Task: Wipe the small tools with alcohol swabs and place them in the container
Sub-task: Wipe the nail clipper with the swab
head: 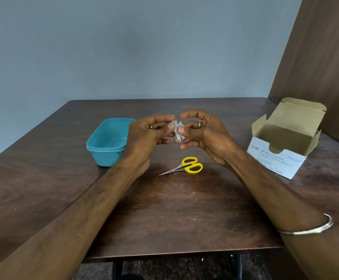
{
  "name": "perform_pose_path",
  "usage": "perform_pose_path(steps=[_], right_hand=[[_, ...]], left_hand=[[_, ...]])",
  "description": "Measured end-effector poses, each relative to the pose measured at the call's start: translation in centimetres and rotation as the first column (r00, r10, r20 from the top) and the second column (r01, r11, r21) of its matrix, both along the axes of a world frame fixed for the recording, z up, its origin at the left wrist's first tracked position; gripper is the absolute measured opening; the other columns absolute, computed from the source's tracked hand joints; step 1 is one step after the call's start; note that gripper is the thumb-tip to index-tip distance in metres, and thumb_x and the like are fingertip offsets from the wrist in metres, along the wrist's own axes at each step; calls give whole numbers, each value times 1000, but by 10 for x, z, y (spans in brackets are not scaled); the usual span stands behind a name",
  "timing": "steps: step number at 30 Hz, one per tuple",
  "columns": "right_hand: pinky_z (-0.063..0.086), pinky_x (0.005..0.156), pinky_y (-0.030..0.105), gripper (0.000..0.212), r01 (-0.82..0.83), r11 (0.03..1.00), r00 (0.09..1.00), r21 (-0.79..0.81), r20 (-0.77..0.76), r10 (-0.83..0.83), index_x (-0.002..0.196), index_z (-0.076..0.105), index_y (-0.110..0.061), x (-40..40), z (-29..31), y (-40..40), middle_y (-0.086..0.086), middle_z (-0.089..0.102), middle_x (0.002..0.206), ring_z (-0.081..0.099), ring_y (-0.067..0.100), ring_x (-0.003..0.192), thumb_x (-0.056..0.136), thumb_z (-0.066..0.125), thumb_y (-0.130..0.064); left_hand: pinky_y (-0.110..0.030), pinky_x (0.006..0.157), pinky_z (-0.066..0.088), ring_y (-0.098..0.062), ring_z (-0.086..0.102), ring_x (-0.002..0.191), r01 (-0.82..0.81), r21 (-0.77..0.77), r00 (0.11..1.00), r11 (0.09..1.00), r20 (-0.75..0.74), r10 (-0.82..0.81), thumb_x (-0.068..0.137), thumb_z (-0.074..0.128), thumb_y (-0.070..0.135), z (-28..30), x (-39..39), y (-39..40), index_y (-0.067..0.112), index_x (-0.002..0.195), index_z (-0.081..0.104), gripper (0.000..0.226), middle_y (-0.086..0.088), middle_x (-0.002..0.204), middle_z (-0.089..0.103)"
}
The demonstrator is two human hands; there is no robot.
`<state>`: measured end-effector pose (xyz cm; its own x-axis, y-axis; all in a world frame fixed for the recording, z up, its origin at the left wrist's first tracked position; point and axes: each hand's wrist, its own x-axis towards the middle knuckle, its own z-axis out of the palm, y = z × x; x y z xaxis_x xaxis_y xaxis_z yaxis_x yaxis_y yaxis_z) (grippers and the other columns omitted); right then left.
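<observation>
Both hands mid-desk: left hand [152, 134] pinches small metal tool [177, 132], right hand [199, 134] pinches swab [181, 128] on it. Tool prob. light, stiff, slippery; grip flat sides. Container [109, 141] left.

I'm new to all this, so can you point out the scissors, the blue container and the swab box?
scissors [192, 167]: head view, yellow handle loops.
blue container [106, 147]: head view, front rim.
swab box [275, 158]: head view, printed front.
</observation>
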<state>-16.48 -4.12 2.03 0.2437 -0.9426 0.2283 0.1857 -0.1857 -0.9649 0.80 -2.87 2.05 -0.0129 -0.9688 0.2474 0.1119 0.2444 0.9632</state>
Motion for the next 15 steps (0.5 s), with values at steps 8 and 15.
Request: perform_pose_path(steps=[8,15], right_hand=[[60,55,34,35,-26,994,998,111,59,19,110,63,-7,-1,1,0,12,71,77,69,21,60,78,75,-12],[60,57,35,28,-57,996,998,63,31,55,105,64,-7,1,-1,1,5,72,77,71,22,72,81,71,3]], left_hand=[[-31,70,57,-16,72,87,36,15,999,999,-5,-36,85,71,5,-2,-2,0,14,103,74,21,-4,99,77],[-33,72,57,-20,72,90,50,21,998,999,-41,-49,87,68,3,0,-3,0,16,103,74,22,-4,100,77]])
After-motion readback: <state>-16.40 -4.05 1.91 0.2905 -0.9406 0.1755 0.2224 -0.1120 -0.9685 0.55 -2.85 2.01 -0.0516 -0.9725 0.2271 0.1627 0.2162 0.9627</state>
